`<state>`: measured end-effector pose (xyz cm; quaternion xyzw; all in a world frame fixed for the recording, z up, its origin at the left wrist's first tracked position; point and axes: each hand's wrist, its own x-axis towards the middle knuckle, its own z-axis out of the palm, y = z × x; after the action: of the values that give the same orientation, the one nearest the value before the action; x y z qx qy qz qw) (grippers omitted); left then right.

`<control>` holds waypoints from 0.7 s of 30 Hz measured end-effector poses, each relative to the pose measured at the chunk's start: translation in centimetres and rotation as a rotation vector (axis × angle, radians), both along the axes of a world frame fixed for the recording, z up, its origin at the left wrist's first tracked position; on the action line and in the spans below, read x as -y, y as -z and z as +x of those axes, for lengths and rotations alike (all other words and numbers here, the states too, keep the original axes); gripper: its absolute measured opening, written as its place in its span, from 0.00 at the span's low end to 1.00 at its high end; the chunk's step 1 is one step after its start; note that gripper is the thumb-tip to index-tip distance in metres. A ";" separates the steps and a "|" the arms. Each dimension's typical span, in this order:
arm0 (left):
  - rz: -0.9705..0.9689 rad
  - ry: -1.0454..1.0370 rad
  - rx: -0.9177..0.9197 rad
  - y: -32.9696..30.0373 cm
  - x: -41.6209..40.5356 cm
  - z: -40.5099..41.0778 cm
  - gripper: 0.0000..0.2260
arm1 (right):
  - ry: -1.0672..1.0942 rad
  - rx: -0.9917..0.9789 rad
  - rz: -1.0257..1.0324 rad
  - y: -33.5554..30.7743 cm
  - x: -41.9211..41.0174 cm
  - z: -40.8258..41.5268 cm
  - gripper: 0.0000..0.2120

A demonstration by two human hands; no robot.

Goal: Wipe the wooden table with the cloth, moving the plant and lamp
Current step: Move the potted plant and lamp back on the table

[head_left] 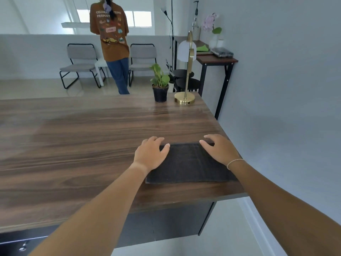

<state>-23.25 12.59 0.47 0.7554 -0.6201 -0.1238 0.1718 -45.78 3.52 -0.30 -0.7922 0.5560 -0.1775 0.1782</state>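
Note:
A dark folded cloth (188,164) lies flat on the wooden table (83,137) near its front right corner. My left hand (150,154) rests on the cloth's far left corner with the fingers curled at its edge. My right hand (218,147) lies on the far right corner, fingers spread. At the table's far right stand a small green plant in a black pot (160,85) and, just to its right, a gold lamp (185,71) with a white shade and round base.
The table's right edge runs close to a grey wall (286,89). Beyond the table a person in a brown shirt (110,34) stands by two grey chairs (81,61). A narrow side table (215,60) with flowers and stools is behind the lamp.

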 end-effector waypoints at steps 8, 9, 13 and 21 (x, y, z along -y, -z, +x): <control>-0.076 -0.099 0.003 -3.3 3.9 0.9 0.24 | -0.059 0.071 -0.010 -2.6 5.0 1.8 0.24; -0.084 -0.112 -0.007 -3.4 4.3 1.1 0.24 | -0.056 0.084 -0.008 -2.8 5.7 1.9 0.24; -0.061 -0.149 -0.024 -3.3 6.1 2.2 0.24 | -0.033 0.145 0.041 -2.9 8.1 3.0 0.25; -0.075 -0.110 -0.105 -2.4 13.8 7.6 0.25 | 0.059 0.215 0.062 -2.4 13.9 7.3 0.30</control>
<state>-15.62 -1.18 2.86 0.7740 -0.5718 -0.1304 0.2386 -38.52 -10.39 2.06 -0.7458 0.5622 -0.2494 0.2560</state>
